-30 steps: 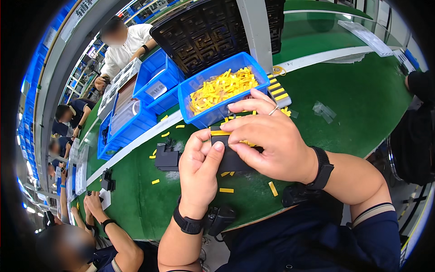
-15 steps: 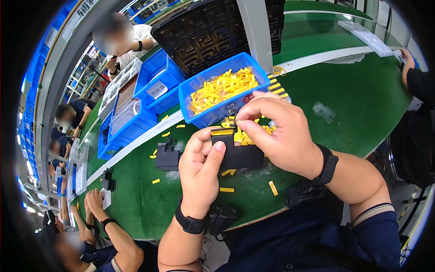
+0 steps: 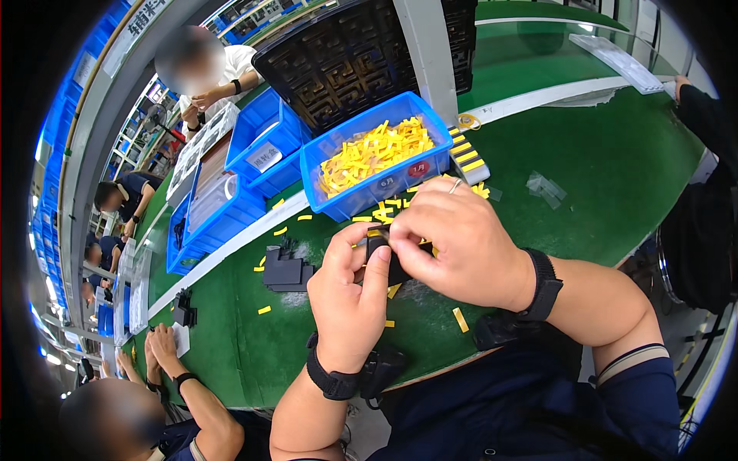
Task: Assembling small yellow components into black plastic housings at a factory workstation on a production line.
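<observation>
- My left hand grasps a black part, with the thumb across its near face and the fingers behind it.
- My right hand is at the upper edge of that part, thumb and fingers bent together; I cannot tell whether they pinch something, since the tips are partly hidden.
- The black part is between my two hands, above the green bench and on the near side of a blue bin.
- A heap of yellow strips fills much of that bin, and loose strips are scattered on the bench around my hands.
- More black pieces sit on the bench to the left of my left hand.
- A block with yellow stripes lies just right of the bin, and clear plastic scraps lie farther right.
- Blue boxes stand left of the bin, with a black patterned panel behind.
- At my lower left, a co-worker's hands are close together near the bench edge.
</observation>
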Tool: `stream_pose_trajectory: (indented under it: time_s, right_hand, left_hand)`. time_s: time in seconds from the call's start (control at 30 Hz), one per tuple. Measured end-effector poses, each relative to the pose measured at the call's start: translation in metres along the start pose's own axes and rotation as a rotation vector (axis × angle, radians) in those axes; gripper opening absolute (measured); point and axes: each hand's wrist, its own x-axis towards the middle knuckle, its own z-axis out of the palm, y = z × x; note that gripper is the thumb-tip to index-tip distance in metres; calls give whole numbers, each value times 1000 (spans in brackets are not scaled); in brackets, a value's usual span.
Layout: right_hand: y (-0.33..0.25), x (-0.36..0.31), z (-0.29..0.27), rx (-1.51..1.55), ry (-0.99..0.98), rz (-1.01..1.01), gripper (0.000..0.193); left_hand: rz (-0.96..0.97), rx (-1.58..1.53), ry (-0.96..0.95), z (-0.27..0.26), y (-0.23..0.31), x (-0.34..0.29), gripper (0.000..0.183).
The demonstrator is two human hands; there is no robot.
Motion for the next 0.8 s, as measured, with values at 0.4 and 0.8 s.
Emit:
stream_pose_trajectory:
  time_s: [0.4, 0.8]
  right_hand:
    - [15, 6, -3, -6, 81, 14, 12]
    - [7, 3, 1, 302, 24, 433, 13]
  left_hand:
    - [-214, -550, -38, -5, 2, 6, 12]
    - [-208, -599, -60, -1, -1, 6, 14]
